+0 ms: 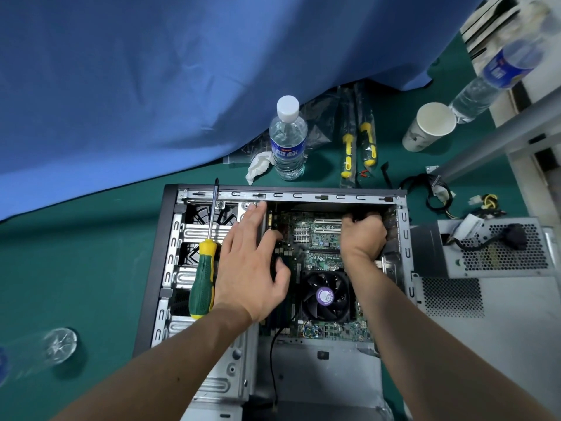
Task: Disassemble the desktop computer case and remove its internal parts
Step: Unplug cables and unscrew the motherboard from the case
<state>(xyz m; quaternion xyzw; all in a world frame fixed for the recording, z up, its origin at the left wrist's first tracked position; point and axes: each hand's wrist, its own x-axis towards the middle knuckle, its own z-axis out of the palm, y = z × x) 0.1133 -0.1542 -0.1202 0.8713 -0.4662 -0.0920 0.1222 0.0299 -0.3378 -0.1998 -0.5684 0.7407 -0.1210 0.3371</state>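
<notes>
The open computer case [170, 238] lies flat on the green table. Inside it sits the green motherboard [321, 253] with a black CPU fan [326, 296]. My left hand [252, 262] lies with spread fingers over the left edge of the motherboard, by the drive cage; its thumb dips toward the board. My right hand [362, 235] is curled at the far right corner of the board, near the rear wall; what its fingers hold is hidden. A green and yellow screwdriver [205, 268] rests on the drive cage, left of my left hand.
A removed power supply [491, 250] with its cables lies right of the case on a grey panel [501, 329]. Beyond the case stand a water bottle [287, 141], a paper cup [429, 127], packaged screwdrivers [358, 147] and a crumpled tissue [258, 167]. Blue cloth [151, 86] hangs behind.
</notes>
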